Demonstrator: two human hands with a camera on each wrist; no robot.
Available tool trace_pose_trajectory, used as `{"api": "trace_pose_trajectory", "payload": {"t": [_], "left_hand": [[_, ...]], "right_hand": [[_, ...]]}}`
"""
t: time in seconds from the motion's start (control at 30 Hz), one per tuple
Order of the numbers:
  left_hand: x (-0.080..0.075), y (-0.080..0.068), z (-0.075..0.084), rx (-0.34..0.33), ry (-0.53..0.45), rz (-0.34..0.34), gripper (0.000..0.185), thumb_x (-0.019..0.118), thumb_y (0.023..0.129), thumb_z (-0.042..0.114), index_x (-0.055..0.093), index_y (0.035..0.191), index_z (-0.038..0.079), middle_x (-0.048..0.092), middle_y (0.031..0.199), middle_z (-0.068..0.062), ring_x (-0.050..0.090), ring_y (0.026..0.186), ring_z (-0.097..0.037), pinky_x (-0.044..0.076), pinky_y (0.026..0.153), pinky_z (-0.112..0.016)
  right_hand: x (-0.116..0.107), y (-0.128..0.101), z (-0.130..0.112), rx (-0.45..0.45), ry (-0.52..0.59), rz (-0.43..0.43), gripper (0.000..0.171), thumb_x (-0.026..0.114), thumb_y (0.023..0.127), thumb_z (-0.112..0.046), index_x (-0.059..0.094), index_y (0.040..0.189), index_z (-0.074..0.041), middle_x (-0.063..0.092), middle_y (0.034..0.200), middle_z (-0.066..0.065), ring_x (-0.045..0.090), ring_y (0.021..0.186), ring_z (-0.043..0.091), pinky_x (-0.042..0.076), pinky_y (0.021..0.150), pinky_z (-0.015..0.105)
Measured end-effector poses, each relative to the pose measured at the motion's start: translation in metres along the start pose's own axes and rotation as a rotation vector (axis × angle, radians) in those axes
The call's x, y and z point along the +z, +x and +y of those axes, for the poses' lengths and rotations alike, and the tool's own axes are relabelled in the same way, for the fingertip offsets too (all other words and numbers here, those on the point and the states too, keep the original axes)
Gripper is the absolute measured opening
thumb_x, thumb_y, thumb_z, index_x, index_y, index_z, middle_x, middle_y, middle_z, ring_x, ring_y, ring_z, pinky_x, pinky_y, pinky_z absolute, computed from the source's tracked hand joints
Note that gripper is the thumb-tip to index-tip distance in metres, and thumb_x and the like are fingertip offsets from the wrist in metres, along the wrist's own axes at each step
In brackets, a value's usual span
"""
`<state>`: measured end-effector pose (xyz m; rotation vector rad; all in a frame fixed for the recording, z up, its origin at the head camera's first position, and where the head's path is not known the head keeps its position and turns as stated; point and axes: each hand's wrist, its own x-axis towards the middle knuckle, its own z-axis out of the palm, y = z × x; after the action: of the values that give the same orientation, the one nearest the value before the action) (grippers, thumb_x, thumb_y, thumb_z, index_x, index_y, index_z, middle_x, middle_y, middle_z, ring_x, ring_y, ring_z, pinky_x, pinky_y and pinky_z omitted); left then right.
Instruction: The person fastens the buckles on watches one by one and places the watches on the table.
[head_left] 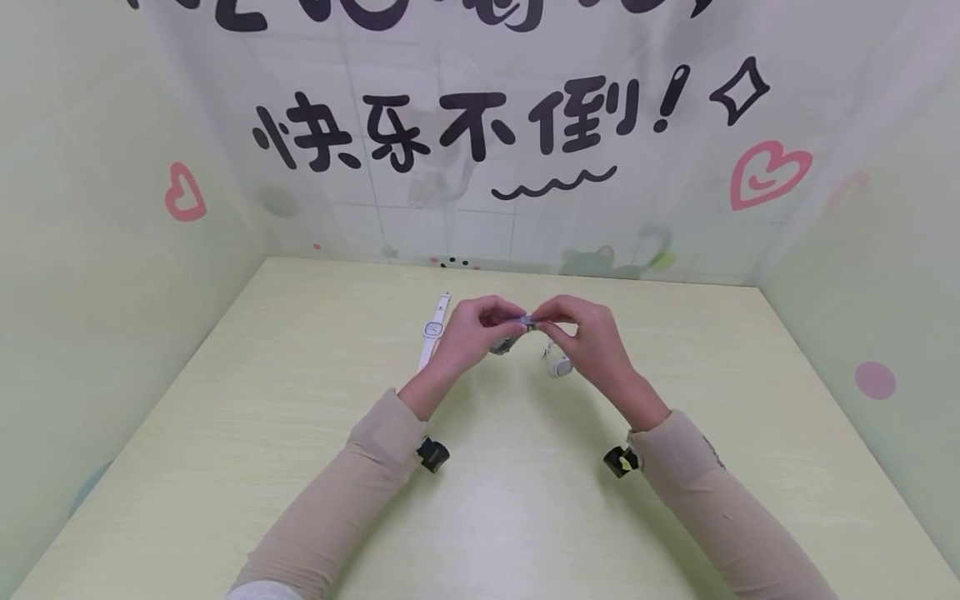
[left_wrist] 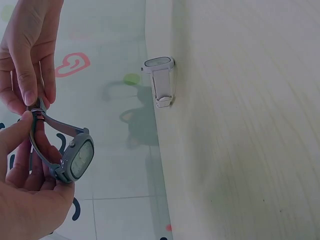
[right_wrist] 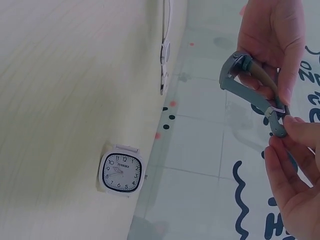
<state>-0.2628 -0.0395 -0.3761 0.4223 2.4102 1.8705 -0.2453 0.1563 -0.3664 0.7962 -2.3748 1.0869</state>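
Between both hands, above the table, hangs a grey-green wristwatch (left_wrist: 77, 157) with its strap bent into a loop. My left hand (head_left: 474, 329) pinches one side of the strap near the buckle, and its other fingers curl behind the watch case. With thumb and fingertips, my right hand (head_left: 588, 333) pinches the strap end (right_wrist: 277, 129) at the buckle. A white watch (head_left: 558, 363), its strap fastened in a loop, rests on the table below the right hand. Left of the left hand, a second white watch (head_left: 432, 330) lies stretched out, its lower strap partly hidden behind the wrist.
The pale wood-grain table (head_left: 480, 517) is enclosed by a light curtain (head_left: 450, 225) with dark lettering and pink hearts at the back and sides. A black wrist camera (head_left: 432, 455) sits on the left cuff, another black camera (head_left: 621, 461) on the right.
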Motion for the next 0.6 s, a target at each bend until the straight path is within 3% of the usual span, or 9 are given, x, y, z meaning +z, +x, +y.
{"api": "trace_pose_trajectory", "payload": {"t": [0.17, 0.27, 0.37, 0.47, 0.6], "left_hand": [[0.0009, -0.0012, 0.0002, 0.010, 0.017, -0.002, 0.020, 0.076, 0.088, 0.014, 0.073, 0.107, 0.007, 0.074, 0.099, -0.011, 0.063, 0.079, -0.012, 0.053, 0.069, -0.024], [0.0021, -0.0019, -0.0010, 0.005, 0.018, -0.003, 0.020, 0.076, 0.088, 0.013, 0.074, 0.107, 0.006, 0.075, 0.100, -0.012, 0.063, 0.079, -0.011, 0.053, 0.069, -0.024], [0.0038, -0.0023, -0.0031, 0.010, 0.004, -0.012, 0.020, 0.076, 0.089, 0.013, 0.074, 0.106, 0.005, 0.074, 0.103, -0.013, 0.064, 0.080, -0.009, 0.058, 0.076, -0.035], [0.0059, -0.0032, -0.0037, 0.032, -0.016, -0.022, 0.021, 0.074, 0.090, 0.014, 0.073, 0.108, 0.004, 0.074, 0.108, -0.014, 0.067, 0.087, -0.012, 0.058, 0.085, -0.049], [0.0069, -0.0056, -0.0024, 0.068, 0.004, 0.018, 0.022, 0.073, 0.091, 0.015, 0.074, 0.110, 0.005, 0.070, 0.114, -0.011, 0.067, 0.101, -0.018, 0.057, 0.095, -0.041]], "right_hand": [[0.0005, 0.0002, -0.0012, 0.026, -0.007, -0.025, 0.011, 0.074, 0.087, -0.002, 0.072, 0.098, -0.005, 0.076, 0.094, 0.009, 0.074, 0.089, 0.021, 0.062, 0.084, 0.040], [0.0018, -0.0012, -0.0012, 0.042, -0.002, -0.059, 0.018, 0.075, 0.087, -0.003, 0.072, 0.105, -0.004, 0.076, 0.100, 0.010, 0.074, 0.092, 0.022, 0.061, 0.086, 0.039], [0.0051, -0.0033, -0.0012, 0.058, 0.025, -0.087, 0.026, 0.075, 0.087, -0.006, 0.071, 0.113, -0.002, 0.075, 0.107, 0.012, 0.073, 0.094, 0.023, 0.062, 0.084, 0.036], [0.0085, -0.0047, -0.0017, 0.068, 0.046, -0.063, 0.029, 0.076, 0.087, -0.008, 0.072, 0.114, -0.001, 0.076, 0.108, 0.013, 0.074, 0.092, 0.024, 0.063, 0.079, 0.032], [0.0099, -0.0044, -0.0026, 0.058, 0.036, 0.019, 0.027, 0.078, 0.085, -0.008, 0.074, 0.111, -0.002, 0.077, 0.105, 0.014, 0.076, 0.090, 0.025, 0.063, 0.077, 0.031]]}}
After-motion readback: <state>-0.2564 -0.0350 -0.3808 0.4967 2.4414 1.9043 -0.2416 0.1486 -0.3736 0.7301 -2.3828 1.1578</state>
